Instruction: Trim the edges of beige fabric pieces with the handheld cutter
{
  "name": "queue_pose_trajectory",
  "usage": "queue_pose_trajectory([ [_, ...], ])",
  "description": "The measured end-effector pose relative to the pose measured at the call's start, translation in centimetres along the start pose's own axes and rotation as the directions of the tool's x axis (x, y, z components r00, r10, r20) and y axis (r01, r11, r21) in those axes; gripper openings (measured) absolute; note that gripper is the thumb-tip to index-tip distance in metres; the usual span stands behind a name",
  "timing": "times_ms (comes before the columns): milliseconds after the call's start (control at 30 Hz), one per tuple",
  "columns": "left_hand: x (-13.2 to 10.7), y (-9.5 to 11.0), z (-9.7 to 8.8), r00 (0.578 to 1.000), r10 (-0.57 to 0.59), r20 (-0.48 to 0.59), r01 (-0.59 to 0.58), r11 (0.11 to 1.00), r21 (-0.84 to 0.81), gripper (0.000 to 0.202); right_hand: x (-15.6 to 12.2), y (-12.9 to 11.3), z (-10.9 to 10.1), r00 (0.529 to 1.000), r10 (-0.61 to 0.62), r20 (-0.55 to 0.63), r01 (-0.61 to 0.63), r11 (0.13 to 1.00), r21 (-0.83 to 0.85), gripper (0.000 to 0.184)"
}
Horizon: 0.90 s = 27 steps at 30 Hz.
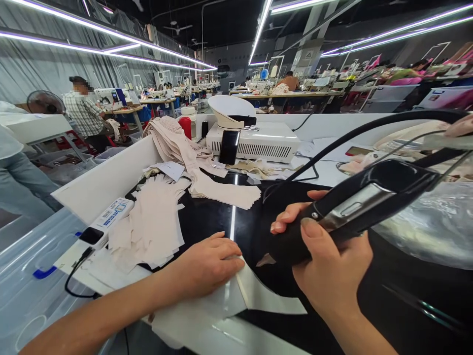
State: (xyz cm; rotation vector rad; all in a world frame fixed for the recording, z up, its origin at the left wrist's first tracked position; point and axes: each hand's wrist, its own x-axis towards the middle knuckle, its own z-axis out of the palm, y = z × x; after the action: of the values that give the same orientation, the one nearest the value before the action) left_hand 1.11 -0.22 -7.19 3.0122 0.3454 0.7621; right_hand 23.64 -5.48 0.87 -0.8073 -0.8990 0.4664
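Observation:
My left hand (210, 266) lies palm down, fingers stretched out, on the edge of a pale cloth piece (271, 296) at the front of the black work surface (207, 222). My right hand (328, 266) is wrapped round a black corded hand tool (354, 202) with a silver side panel; its exact kind is not clear, and its lower end is dark against the black surface. Beyond my left hand, a fanned stack of cream cloth pieces (151, 217) rests at the left. A curved cream strip (225, 190) stretches across the surface behind it.
A white vented box (254, 140) stands at the back, a phone (229, 147) leaning on it. A thick black cable (354, 130) arches over the right side. Clear plastic (428, 227) lies at right. A white power strip (111, 217) sits at left. A person (84, 108) stands further off.

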Motion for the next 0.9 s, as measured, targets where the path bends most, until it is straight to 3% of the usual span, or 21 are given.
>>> queue_pose_trajectory([
  [200,0.9,0.6,0.3,0.998,0.0,0.065,0.005,0.997,-0.082,0.024,-0.2,0.4,-0.4,1.0,0.007,-0.004,-0.007,0.998,-0.059,0.045],
  [400,0.6,1.3,-0.3,0.997,-0.032,0.073,0.04,0.993,-0.112,0.025,-0.5,0.4,-0.5,0.998,0.057,-0.001,-0.057,0.998,0.008,0.05],
  [667,0.1,1.2,-0.5,0.992,-0.03,0.124,0.044,0.993,-0.11,0.023,-1.3,1.0,-0.6,0.998,0.023,0.055,-0.024,0.999,0.026,0.04],
  [900,-0.3,1.4,-0.5,0.98,-0.046,0.193,0.061,0.996,-0.071,0.034,-1.1,0.4,-0.6,0.998,0.044,0.035,-0.044,0.999,0.004,0.038],
])
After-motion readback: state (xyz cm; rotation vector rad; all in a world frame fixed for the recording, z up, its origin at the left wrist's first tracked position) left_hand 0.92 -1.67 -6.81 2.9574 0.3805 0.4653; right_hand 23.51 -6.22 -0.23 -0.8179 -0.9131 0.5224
